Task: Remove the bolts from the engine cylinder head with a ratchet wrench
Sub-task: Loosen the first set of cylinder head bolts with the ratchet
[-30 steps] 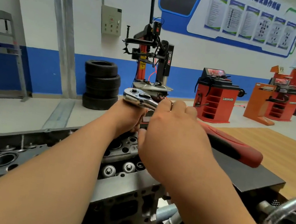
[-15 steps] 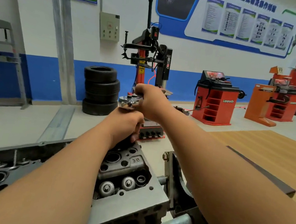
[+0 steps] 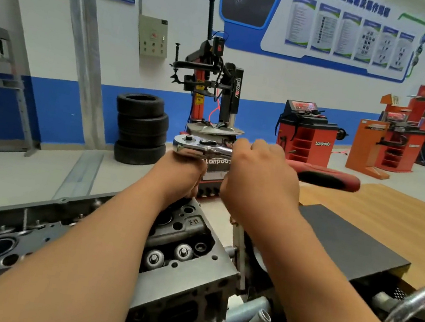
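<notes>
**Item inspected:** the ratchet wrench point(image 3: 202, 148), with a chrome head and shank and a red-and-black handle. It is held raised above the far right end of the grey cast-metal engine cylinder head point(image 3: 188, 278). Its long axis lies roughly level and runs left to right across the view. The head is to the left and the handle to the right, and the handle end reaches well past the casting's edge, above the flat black mat point(image 3: 345, 241).

**Left hand** point(image 3: 178, 176): directly beneath the wrench head and touching it. The fingers are curled into a fist round whatever part of the ratchet wrench drops from its head to the casting. The fist hides that part and the bolt under it, so neither can be confirmed by sight.

**Right hand** point(image 3: 261, 179): just right of the wrench head, with its back towards the camera. It is closed over the chrome shank where the shank meets the handle. Most of the red grip projects free beyond it.

**Judgement:** the step in hand is turning a bolt at this end of the casting.
- The swing pivots on the vertical line under the left hand, which steadies.
- The right hand is the one placed to sweep the handle.
- It sits close to the pivot, so leverage is short. A hold further out along the grip would give more.
</notes>
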